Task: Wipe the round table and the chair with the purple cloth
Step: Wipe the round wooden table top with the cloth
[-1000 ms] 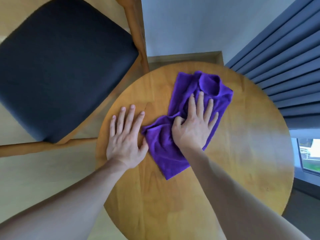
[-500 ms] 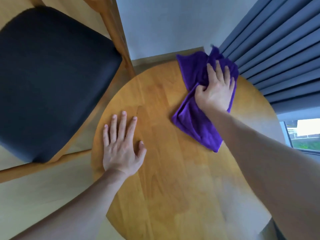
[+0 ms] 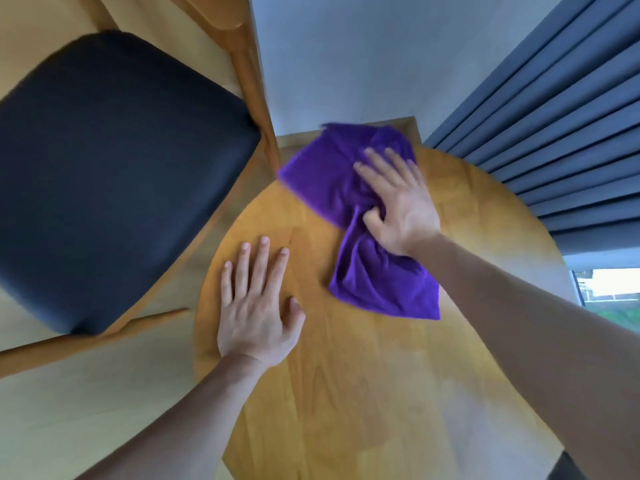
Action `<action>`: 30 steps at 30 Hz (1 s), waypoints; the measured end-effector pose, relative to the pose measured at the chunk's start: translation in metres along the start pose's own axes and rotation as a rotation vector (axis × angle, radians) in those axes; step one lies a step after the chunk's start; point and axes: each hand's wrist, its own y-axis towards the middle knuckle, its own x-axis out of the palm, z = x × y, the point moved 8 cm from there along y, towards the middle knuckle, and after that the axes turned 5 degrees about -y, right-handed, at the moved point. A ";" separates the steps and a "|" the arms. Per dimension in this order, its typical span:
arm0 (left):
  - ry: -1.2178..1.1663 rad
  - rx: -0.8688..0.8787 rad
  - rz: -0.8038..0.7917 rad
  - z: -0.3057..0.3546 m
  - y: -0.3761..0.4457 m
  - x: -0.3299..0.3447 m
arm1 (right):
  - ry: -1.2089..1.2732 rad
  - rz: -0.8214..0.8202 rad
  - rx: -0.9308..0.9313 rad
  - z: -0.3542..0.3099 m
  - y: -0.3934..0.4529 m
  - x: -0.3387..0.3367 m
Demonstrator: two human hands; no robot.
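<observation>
The round wooden table [image 3: 381, 393] fills the lower middle of the head view. A purple cloth [image 3: 381, 282] lies crumpled on its far part, and one corner reaches past the far edge. My right hand [image 3: 398, 199] presses down on the cloth with its fingers stretched out flat and its thumb bent into a fold. My left hand [image 3: 256, 306] rests flat on the bare wood near the table's left edge, fingers spread and holding nothing. The chair, with its black padded seat [image 3: 114, 174] and wooden frame [image 3: 249, 81], stands close to the table on the left.
Grey-blue pleated curtains [image 3: 554, 116] hang right behind the table on the right, with a bright window [image 3: 609, 285] below them. A pale wall [image 3: 346, 57] rises beyond the far edge. Light floor [image 3: 69, 410] shows at the lower left.
My right hand slid the cloth from the table's middle out to the far right edge, then leftward along the far edge toward the chair. My left hand stayed planted.
</observation>
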 end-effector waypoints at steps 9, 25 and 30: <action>-0.022 0.011 0.040 -0.003 -0.005 0.002 | 0.074 0.055 0.539 -0.057 -0.012 0.021; -0.099 -0.130 0.133 -0.009 -0.009 -0.002 | 0.099 0.118 0.382 -0.020 -0.007 0.015; -0.092 -0.456 0.162 -0.029 -0.053 0.000 | 0.055 0.084 0.359 -0.018 -0.004 0.013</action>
